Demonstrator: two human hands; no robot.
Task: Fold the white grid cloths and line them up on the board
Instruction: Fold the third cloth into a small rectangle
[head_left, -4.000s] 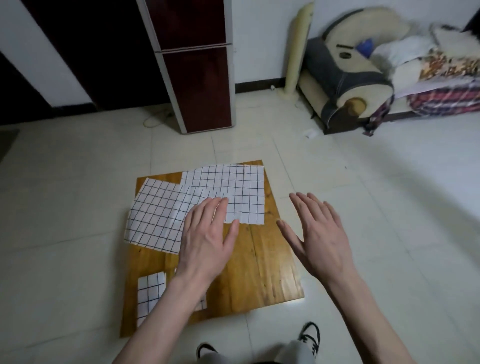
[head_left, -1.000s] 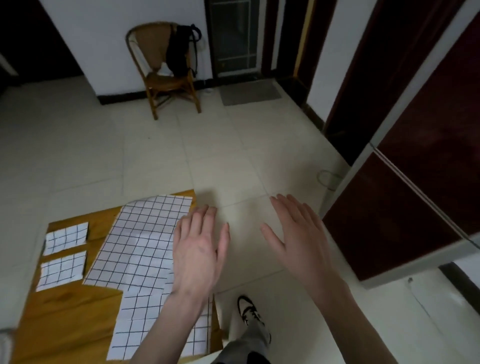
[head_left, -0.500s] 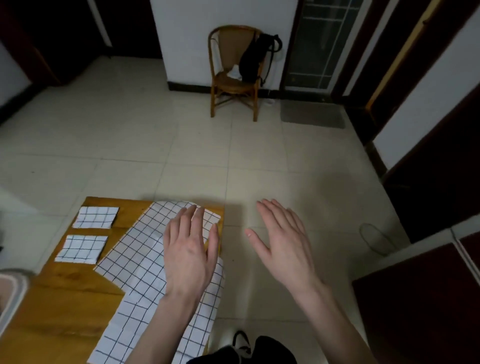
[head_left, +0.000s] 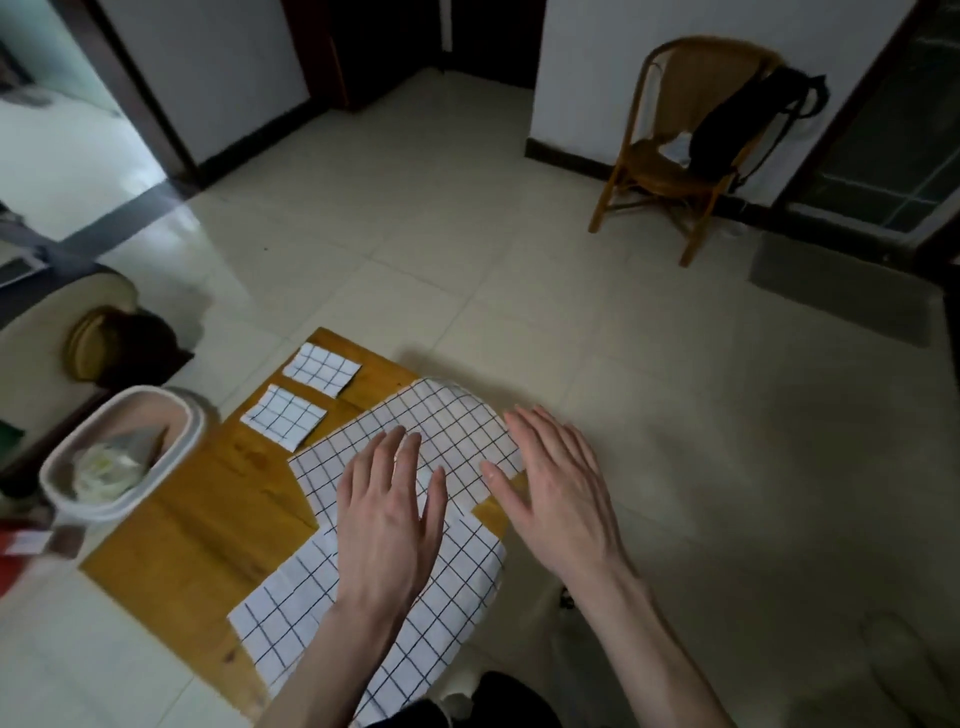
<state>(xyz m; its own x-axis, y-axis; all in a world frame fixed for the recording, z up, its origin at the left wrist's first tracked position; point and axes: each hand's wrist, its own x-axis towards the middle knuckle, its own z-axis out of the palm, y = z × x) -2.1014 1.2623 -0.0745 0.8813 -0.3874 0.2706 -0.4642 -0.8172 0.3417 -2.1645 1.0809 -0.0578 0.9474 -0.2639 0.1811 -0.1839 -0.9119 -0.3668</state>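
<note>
White grid cloths: two small folded squares (head_left: 321, 370) (head_left: 283, 417) side by side at board (head_left: 208, 519) far corner; two large unfolded ones (head_left: 447, 415) (head_left: 291, 613) spread overlapping, overhanging board edge. Left hand (head_left: 387, 512) and right hand (head_left: 556, 493) flat-fingered above them, gripping nothing. White bin (head_left: 117, 457) beside board.

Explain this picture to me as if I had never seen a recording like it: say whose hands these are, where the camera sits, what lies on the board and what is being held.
There is no machine here. A person wears one camera on the head, looking forward and down, so the two bare arms come in from the bottom edge. The left hand and the right hand are both open with straight fingers and hold nothing. Under them a wooden board lies on the tiled floor. On it are two small folded grid cloths side by side, and two large unfolded grid cloths that overlap and hang past the board's edge. A white bin stands to the left, a wicker chair by the far wall.
</note>
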